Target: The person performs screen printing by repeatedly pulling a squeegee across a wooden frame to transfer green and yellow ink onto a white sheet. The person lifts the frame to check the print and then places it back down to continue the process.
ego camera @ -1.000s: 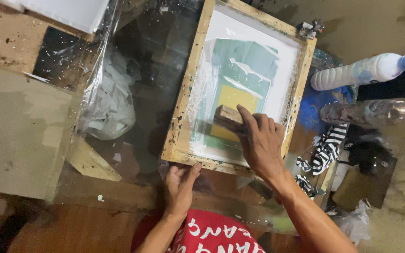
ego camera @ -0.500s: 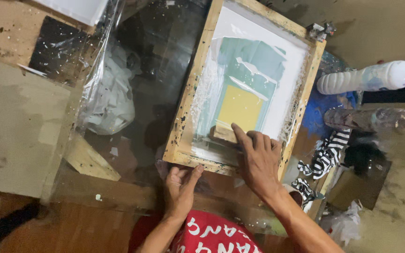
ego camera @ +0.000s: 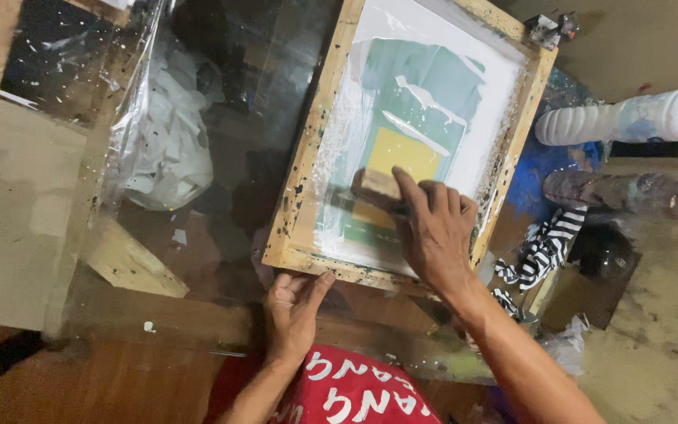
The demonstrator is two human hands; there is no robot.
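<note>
right hand (ego camera: 433, 235) curled round wooden squeegee (ego camera: 377, 186), fingers closed on it, pressing it on mesh inside wood-framed print screen (ego camera: 308, 157) w/ white ink smears, on glass table. left hand (ego camera: 292, 310) lies open, fingertips on frame's near edge. white plastic bottle (ego camera: 629, 118) well apart at right.

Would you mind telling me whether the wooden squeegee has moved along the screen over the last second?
Yes. The wooden squeegee under the right hand has slid toward the near rail of the wooden frame, now covering the yellow patch's lower edge.
</note>
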